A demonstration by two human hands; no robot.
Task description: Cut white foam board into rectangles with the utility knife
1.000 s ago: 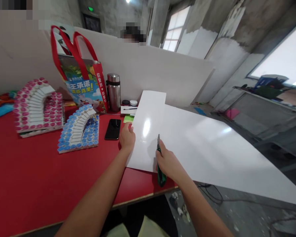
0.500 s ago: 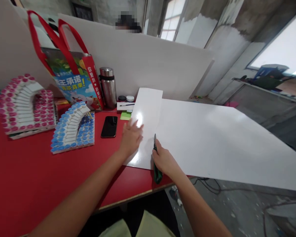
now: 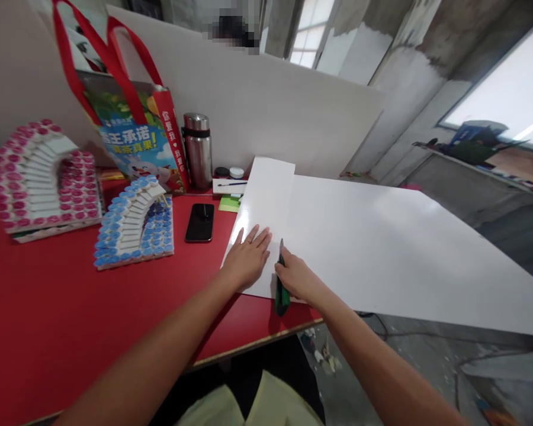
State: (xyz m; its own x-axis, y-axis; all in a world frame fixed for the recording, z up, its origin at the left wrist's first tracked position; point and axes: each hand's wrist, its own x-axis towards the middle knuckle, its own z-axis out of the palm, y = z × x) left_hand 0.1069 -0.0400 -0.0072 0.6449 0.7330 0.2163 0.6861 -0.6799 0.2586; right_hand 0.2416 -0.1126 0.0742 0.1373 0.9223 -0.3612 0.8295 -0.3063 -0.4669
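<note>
My left hand (image 3: 247, 258) lies flat, fingers spread, on a narrow glossy white sheet (image 3: 269, 189). Beside it, my right hand (image 3: 294, 273) is closed around scissors with green handles (image 3: 282, 299), their dark blade tips pointing away from me. The scissors are over the right side of the narrow sheet, where it meets a large white sheet (image 3: 382, 242). Whether the blades are apart is hard to see. The large sheet extends right, past the table edge.
On the red table (image 3: 195, 278) stand a blue piece (image 3: 135, 225) and a pink piece (image 3: 48, 183), a phone (image 3: 199, 222), a steel flask (image 3: 198, 151) and a shopping bag (image 3: 133, 130). A white board (image 3: 293, 112) rises behind, with a person's head beyond it.
My left hand has moved right and settled flat on the narrow sheet, closer to the scissors. My right hand keeps its hold and has barely shifted. The view has tilted slightly.
</note>
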